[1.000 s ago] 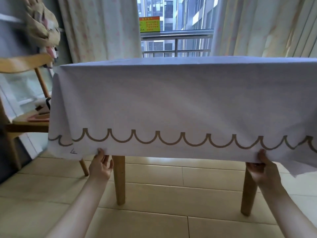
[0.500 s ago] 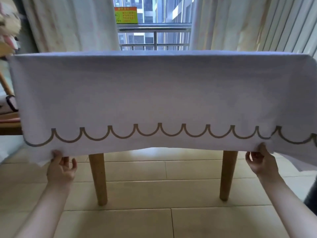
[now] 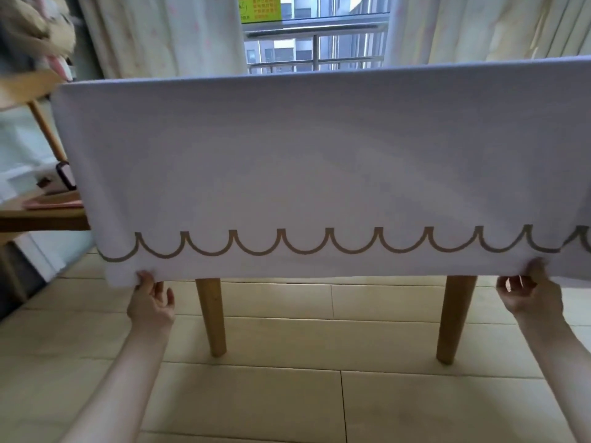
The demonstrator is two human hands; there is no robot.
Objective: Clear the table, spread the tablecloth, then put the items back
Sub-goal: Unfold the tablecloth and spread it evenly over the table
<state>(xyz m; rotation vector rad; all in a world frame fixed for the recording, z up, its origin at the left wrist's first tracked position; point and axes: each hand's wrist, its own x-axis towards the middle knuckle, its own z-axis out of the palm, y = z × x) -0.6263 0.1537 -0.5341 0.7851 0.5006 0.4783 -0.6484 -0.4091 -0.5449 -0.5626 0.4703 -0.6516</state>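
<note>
Arms outstretched, left grip (image 3: 151,303) and right grip (image 3: 529,295) seemingly pinch the tablecloth (image 3: 319,171).

The tablecloth (image 3: 319,161) is plain white with a faint lilac cast, and a tan scalloped line (image 3: 303,251) runs near its hem. The table legs (image 3: 212,318) are honey-coloured wood. The floor (image 3: 287,401) is pale beige tile with darker seams. The curtains (image 3: 153,33) are cream with faint pink specks; the sign (image 3: 260,8) is yellow-green with orange lettering

Pale beige tiles (image 3: 287,398) cover the floor. At the back, light patterned curtains (image 3: 153,36) hang on both sides of a window (image 3: 284,52) with a metal railing (image 3: 315,49). Daylight comes in, with apartment blocks and a yellow sign (image 3: 260,8) outside. A wooden chair (image 3: 41,223) stands at the left.
</note>
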